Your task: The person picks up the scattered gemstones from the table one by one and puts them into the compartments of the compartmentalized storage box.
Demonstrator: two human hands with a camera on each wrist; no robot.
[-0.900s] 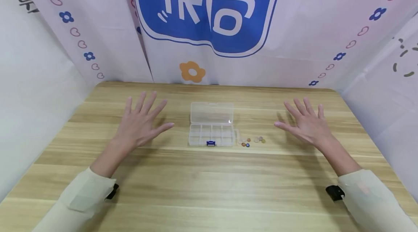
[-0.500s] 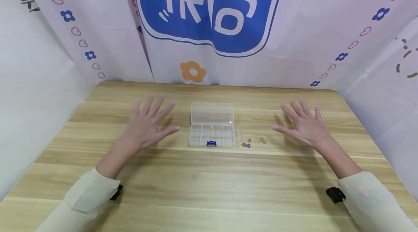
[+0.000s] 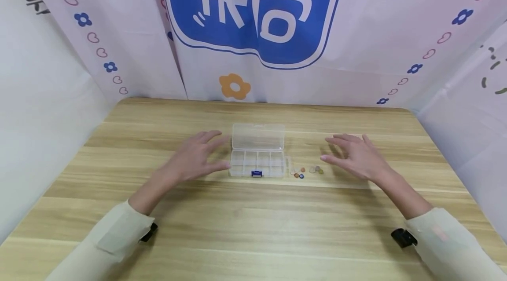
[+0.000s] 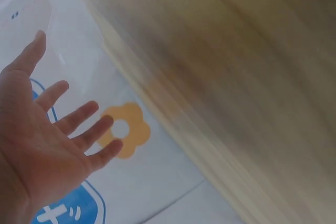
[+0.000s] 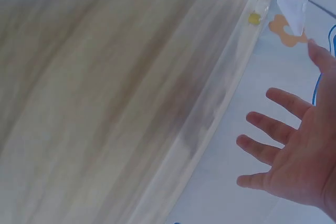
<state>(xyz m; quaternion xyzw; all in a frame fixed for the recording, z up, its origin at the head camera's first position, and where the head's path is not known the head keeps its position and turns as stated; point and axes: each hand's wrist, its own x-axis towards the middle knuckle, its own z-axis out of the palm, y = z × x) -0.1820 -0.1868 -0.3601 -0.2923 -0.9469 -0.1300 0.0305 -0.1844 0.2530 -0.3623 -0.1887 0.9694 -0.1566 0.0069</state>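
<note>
In the head view a clear plastic compartment box [image 3: 237, 169] lies on the table with its lid [image 3: 258, 136] folded back and a blue latch [image 3: 256, 174] at the front. My left hand [image 3: 195, 158] is at the box's left side, fingers spread and slightly bent, holding nothing; whether it touches the box I cannot tell. Several small round pieces [image 3: 302, 176], in orange, blue, yellow and clear, lie to the right of the box. My right hand [image 3: 358, 158] hovers to the right of these pieces, fingers apart and holding nothing. Both wrist views show spread fingers.
The wood-grain table [image 3: 253, 228] extends in front of the box. A white printed cloth [image 3: 340, 78] hangs behind the table's far edge, with pale cloth at both sides. A clear tab [image 3: 288, 164] sticks out at the box's right end.
My left hand has moved right, up to the box, with its fingers bending. My right hand has come left and a little nearer to the small pieces. The box stays put.
</note>
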